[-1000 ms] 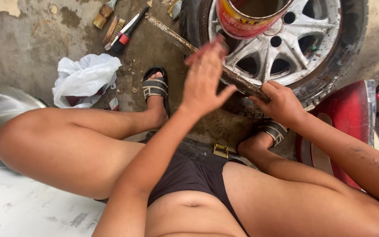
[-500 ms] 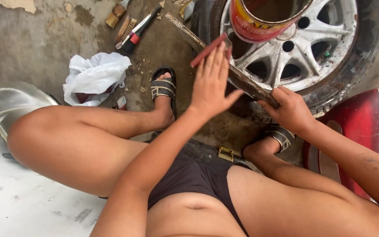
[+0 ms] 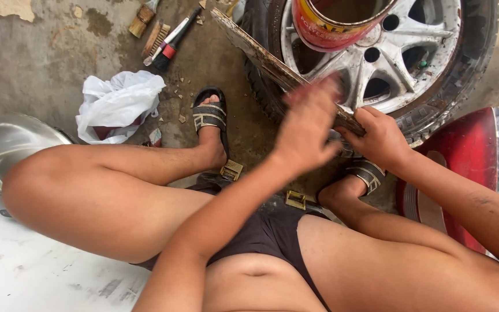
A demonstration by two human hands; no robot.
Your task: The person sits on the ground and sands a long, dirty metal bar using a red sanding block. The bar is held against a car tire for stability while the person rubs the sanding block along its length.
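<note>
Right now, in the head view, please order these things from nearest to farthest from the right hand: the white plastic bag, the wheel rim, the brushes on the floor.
From the right hand:
1. Wheel rim, just above the hand.
2. Brushes, upper left on the floor.
3. White plastic bag, far left, beside the knee.

No sleeves, arms and torso bare. Dark shorts (image 3: 261,237) at 6 o'clock, legs bare below. Black slide sandals w/ pale straps: one (image 3: 210,115) at 11 o'clock, other (image 3: 367,172) at 3 o'clock. Left hand (image 3: 307,130) blurred; right hand (image 3: 379,138) bare, no gloves/rings visible.
</note>
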